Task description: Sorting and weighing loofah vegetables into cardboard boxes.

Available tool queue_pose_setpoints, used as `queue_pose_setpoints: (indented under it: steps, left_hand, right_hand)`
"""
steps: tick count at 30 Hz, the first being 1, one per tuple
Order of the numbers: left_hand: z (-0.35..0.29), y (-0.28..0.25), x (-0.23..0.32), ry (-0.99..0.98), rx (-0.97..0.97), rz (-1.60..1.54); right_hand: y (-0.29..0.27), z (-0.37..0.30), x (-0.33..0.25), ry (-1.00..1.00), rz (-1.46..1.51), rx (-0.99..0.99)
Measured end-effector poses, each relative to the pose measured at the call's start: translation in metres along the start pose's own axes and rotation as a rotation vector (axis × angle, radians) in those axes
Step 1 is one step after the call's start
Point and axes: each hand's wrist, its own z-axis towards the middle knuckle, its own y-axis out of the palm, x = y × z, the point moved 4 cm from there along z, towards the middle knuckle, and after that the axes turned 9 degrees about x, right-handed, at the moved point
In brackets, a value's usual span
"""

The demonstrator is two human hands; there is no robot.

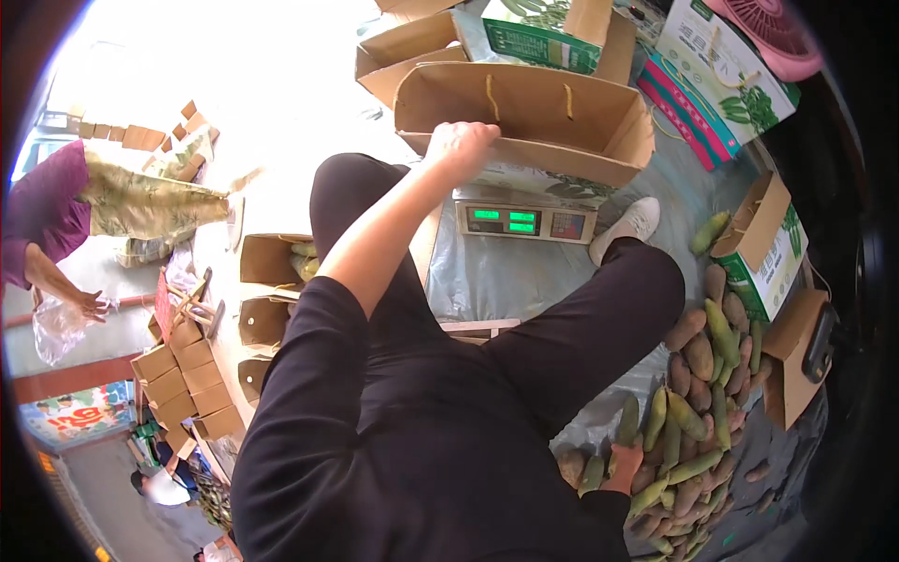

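Observation:
My left hand (461, 150) grips the near rim of an open cardboard carton (590, 150) with two yellow cord handles. This carton stands on a white digital scale (548, 225) with a lit green display, between my knees. Low on my right, my right hand (624, 462) is down in a heap of vegetables, fingers closed at the lower end of a long green vegetable (628, 418). Some of its fingers are hidden. Around it lie brown-skinned tubers (699, 357) and more long green vegetables (686, 417).
Another open carton (403, 56) stands beyond the scale. On the right are a green-and-white carton (773, 248), a tipped carton (791, 375) and a pink fan (773, 33). Several open cartons (267, 323) line my left. Farther left, another person (56, 220) reaches toward a clear plastic bag (61, 332).

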Motion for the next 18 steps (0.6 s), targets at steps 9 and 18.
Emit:
queue_pose_setpoints:
  steps: [9,18]
  left_hand:
    - [-0.003,-0.003,-0.006,0.07,0.077,-0.067]
    - [0.0,0.002,-0.006,0.111,0.145,-0.062]
  right_hand:
    - [-0.055,0.014,-0.09,-0.207,0.004,0.107]
    - [-0.191,-0.025,-0.347,-0.886,0.142,0.501]
